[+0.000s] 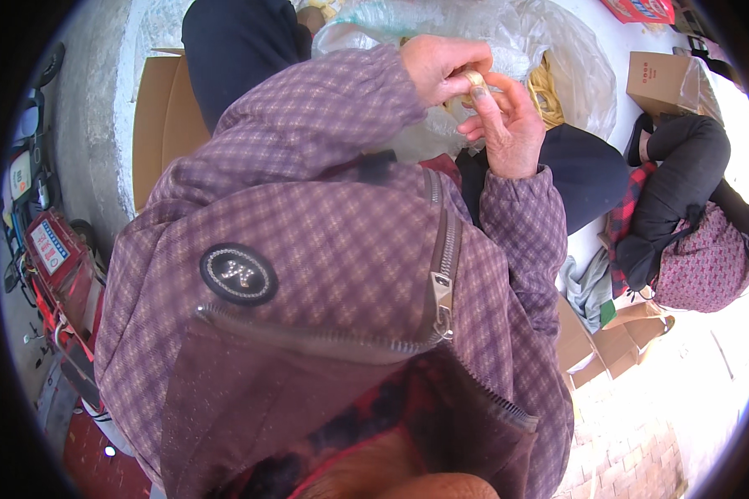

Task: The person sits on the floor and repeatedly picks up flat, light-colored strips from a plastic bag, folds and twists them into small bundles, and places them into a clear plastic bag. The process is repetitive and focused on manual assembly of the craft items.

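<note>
My left hand point(443, 68) and my right hand point(510, 123) meet at the top centre, above a large clear plastic bag. Between their fingertips is a small pale yellow strip point(473, 78), pinched from both sides. Most of it is hidden by the fingers, so its full shape cannot be told. Just right of my right hand, more yellow strips point(546, 93) lie in a bundle on the clear plastic bag point(587, 62).
A cardboard box point(162, 125) stands beside my left knee. At the right another person point(682, 183) sits low, near a closed carton point(670, 83). Opened cardboard point(616, 345) and a grey cloth point(589, 291) lie nearer. A red vehicle point(62, 266) stands far left.
</note>
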`<state>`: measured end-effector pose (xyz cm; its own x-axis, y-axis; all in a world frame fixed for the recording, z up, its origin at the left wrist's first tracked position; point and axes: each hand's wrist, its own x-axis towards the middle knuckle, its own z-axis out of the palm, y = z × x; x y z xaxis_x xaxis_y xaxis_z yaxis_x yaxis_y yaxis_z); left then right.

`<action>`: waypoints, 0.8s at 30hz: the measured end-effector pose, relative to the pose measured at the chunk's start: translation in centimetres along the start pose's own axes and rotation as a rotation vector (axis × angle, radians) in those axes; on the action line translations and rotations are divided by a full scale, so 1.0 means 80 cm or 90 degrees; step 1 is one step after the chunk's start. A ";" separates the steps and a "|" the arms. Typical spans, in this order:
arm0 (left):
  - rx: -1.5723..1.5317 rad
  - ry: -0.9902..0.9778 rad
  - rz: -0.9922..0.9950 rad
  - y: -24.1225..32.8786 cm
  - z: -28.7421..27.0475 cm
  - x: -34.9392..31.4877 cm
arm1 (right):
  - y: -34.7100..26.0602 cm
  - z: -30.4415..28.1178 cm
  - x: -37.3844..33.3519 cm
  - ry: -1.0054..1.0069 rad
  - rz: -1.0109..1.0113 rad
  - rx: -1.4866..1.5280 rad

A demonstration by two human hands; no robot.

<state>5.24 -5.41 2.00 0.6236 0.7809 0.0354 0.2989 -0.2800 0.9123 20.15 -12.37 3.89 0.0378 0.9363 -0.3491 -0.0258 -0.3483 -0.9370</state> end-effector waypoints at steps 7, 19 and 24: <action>-0.275 -0.020 -0.146 -0.009 -0.006 0.004 | 0.015 -0.003 0.009 0.011 -0.021 0.043; 0.285 0.012 0.223 -0.007 -0.003 -0.002 | 0.017 -0.010 0.011 -0.054 0.045 0.170; 0.063 -0.050 0.139 0.005 -0.015 -0.015 | 0.008 -0.019 0.001 -0.102 0.014 0.081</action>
<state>3.75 -5.81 2.77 0.7342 0.6512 0.1921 0.2173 -0.4935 0.8421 21.63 -12.59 3.26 -0.1228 0.9272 -0.3539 -0.1511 -0.3699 -0.9167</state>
